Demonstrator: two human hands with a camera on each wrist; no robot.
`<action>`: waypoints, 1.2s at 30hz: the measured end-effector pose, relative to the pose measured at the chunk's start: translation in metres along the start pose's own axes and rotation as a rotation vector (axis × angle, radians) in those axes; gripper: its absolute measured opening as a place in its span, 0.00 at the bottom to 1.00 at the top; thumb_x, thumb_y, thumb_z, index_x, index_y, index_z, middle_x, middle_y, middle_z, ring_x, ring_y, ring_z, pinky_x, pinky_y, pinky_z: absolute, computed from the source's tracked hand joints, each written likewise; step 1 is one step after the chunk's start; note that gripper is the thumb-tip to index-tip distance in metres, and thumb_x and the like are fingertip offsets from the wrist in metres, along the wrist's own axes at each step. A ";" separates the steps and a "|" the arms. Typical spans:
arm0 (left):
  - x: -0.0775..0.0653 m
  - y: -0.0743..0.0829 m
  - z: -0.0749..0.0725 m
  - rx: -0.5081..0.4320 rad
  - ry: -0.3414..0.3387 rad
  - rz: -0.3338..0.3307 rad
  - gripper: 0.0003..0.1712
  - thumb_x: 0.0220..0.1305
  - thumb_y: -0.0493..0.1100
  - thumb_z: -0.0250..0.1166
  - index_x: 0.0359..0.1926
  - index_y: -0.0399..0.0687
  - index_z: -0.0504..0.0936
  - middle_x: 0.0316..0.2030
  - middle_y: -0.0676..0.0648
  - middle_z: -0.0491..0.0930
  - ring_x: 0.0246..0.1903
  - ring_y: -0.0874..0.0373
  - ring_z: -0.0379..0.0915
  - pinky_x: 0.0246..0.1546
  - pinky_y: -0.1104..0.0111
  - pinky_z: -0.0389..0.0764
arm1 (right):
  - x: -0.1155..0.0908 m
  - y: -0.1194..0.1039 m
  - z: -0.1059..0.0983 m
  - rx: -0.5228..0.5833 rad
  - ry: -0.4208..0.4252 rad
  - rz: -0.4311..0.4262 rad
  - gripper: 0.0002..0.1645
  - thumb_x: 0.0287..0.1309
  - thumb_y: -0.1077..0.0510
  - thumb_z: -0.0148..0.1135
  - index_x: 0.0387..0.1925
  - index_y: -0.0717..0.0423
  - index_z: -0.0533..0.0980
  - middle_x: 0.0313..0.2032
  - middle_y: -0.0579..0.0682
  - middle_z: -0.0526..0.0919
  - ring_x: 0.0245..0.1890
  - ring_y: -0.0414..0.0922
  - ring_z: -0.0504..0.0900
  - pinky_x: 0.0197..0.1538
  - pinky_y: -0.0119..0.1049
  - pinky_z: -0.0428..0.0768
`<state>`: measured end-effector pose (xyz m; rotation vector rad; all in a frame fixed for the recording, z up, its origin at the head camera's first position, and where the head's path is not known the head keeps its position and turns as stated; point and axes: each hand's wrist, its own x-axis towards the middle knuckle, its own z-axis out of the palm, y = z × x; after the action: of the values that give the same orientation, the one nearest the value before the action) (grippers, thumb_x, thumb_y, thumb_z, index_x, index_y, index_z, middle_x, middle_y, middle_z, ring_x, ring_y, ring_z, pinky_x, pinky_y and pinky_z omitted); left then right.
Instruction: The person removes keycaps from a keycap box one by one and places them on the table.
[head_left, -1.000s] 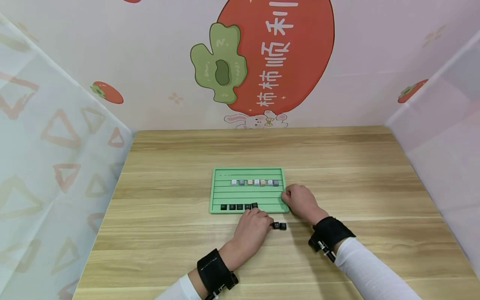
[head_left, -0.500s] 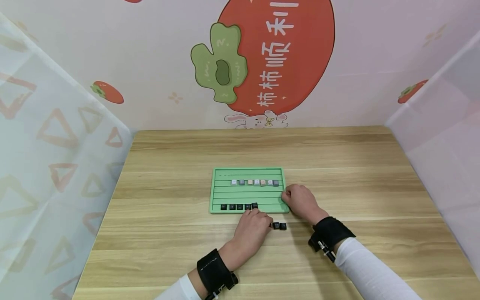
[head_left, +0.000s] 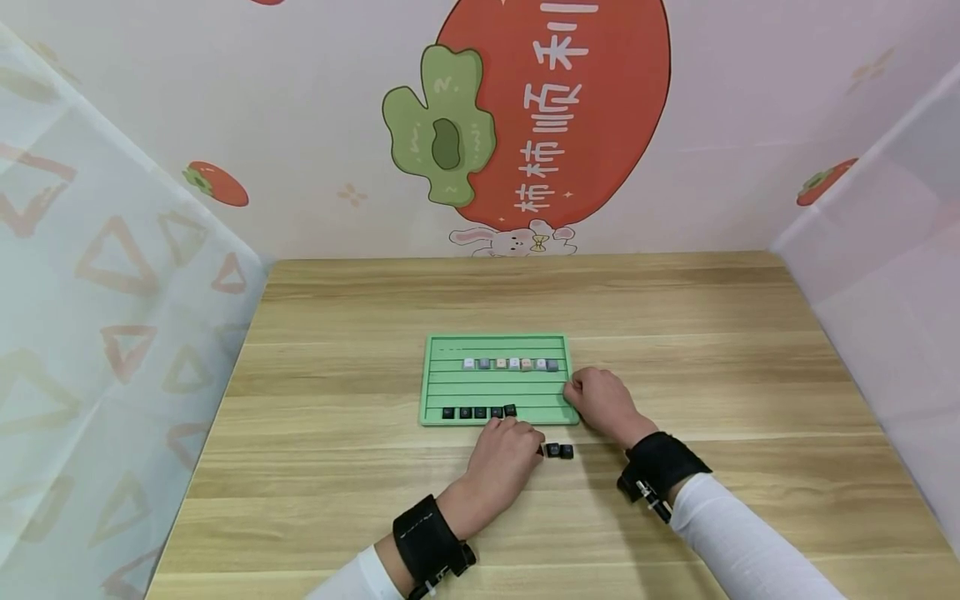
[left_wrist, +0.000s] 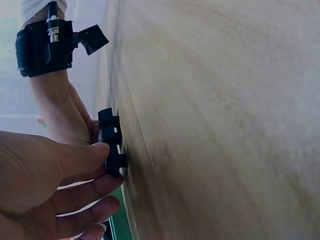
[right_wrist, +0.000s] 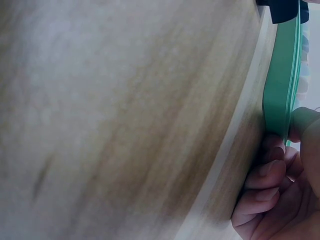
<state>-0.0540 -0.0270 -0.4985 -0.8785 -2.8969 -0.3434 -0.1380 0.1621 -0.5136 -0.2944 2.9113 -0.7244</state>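
My left hand (head_left: 504, 467) is low over the table just in front of the green grooved tray (head_left: 465, 388). Its thumb and fingers pinch a black keycap (left_wrist: 114, 164), the nearest in a short row in the left wrist view. Two more black keycaps (head_left: 559, 451) lie beside that hand on the table. With thumb and curled fingers, my right hand (head_left: 606, 408) grips the tray's right edge, as the right wrist view also shows. Several black keycaps (head_left: 465, 413) line the tray's front groove, the rightmost slightly tilted. Farther back runs a row of white, grey and beige keycaps (head_left: 513, 364).
The tray lies on a wood-grain table (head_left: 322, 375). A printed backdrop (head_left: 315, 108) rises behind the table's far edge, with white patterned sheets (head_left: 112, 333) along both sides. Each wrist wears a black strap (head_left: 427, 542) with a small camera mount.
Both hands hold nearly still. The left hand has shifted very slightly left from the two loose black keycaps; the tray and its rows stay the same.
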 end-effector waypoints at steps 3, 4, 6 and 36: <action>0.001 0.000 0.000 0.004 0.002 -0.003 0.05 0.51 0.51 0.69 0.27 0.57 0.83 0.26 0.57 0.79 0.28 0.62 0.71 0.30 0.69 0.65 | 0.000 0.000 0.001 -0.007 0.001 -0.002 0.20 0.53 0.59 0.52 0.10 0.52 0.59 0.12 0.43 0.54 0.14 0.40 0.55 0.21 0.34 0.55; 0.001 -0.001 0.000 0.003 0.003 -0.005 0.05 0.52 0.51 0.68 0.27 0.57 0.83 0.26 0.57 0.79 0.28 0.62 0.71 0.30 0.69 0.64 | 0.000 0.000 0.000 -0.008 0.000 -0.002 0.20 0.53 0.59 0.52 0.10 0.52 0.59 0.12 0.43 0.54 0.14 0.40 0.55 0.22 0.34 0.55; 0.001 -0.001 0.000 0.002 0.005 -0.011 0.06 0.53 0.51 0.68 0.28 0.57 0.84 0.26 0.58 0.79 0.28 0.62 0.71 0.30 0.69 0.65 | 0.000 0.000 0.000 -0.007 0.000 -0.003 0.20 0.53 0.59 0.52 0.09 0.52 0.59 0.12 0.43 0.54 0.14 0.40 0.55 0.22 0.34 0.55; 0.009 -0.016 -0.011 0.011 0.082 -0.067 0.10 0.54 0.46 0.67 0.39 0.54 0.86 0.37 0.55 0.83 0.40 0.58 0.75 0.35 0.66 0.71 | 0.000 -0.001 0.000 -0.007 -0.006 -0.005 0.20 0.53 0.60 0.52 0.10 0.52 0.59 0.12 0.43 0.55 0.14 0.40 0.55 0.22 0.34 0.56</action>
<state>-0.0696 -0.0375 -0.4891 -0.7483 -2.8545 -0.3594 -0.1376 0.1616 -0.5126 -0.3038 2.9093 -0.7135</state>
